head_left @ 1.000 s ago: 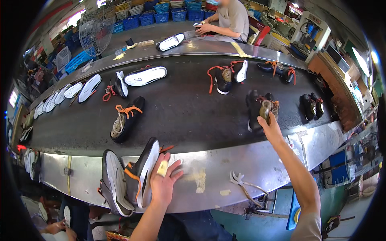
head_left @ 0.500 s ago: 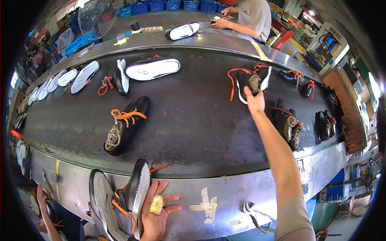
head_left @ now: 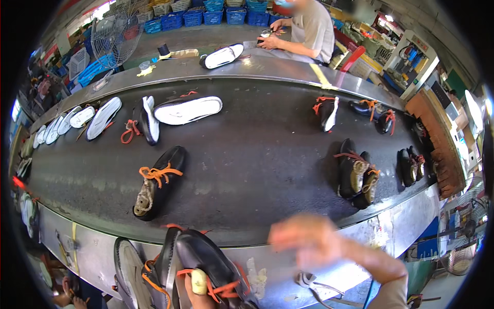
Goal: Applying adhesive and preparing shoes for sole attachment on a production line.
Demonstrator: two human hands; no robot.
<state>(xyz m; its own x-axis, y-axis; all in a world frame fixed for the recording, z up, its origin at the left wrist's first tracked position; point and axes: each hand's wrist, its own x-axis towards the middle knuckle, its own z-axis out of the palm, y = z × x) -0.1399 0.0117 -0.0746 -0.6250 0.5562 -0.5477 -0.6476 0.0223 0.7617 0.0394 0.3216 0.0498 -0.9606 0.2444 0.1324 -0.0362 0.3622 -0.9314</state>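
Note:
A black shoe (head_left: 208, 252) with red-orange laces is gripped in my left hand (head_left: 197, 288) at the lower edge. A yellow wrap covers one digit of that hand; the rest of it is mostly hidden. Just left of it, a shoe with a pale sole (head_left: 131, 268) and another black shoe (head_left: 165, 265) stand on the metal ledge. My right hand (head_left: 311, 242), smeared by motion, hovers over the ledge's inner edge, above a pair of pliers (head_left: 314, 283). Beyond, a black shoe with orange laces (head_left: 160, 183) lies on the dark belt.
White-soled shoes (head_left: 104, 118) line the belt's far left. To the right sit a pair of black shoes (head_left: 354, 172), a single shoe (head_left: 327, 112) and several others. Across the far ledge (head_left: 280, 67), a person (head_left: 309, 33) handles something small. Worn tape (head_left: 256, 275) marks the near ledge.
The shoe my right hand gripped at the belt's far right is now in my left hand. My right hand has let go and drawn back toward me. The left hand has closed.

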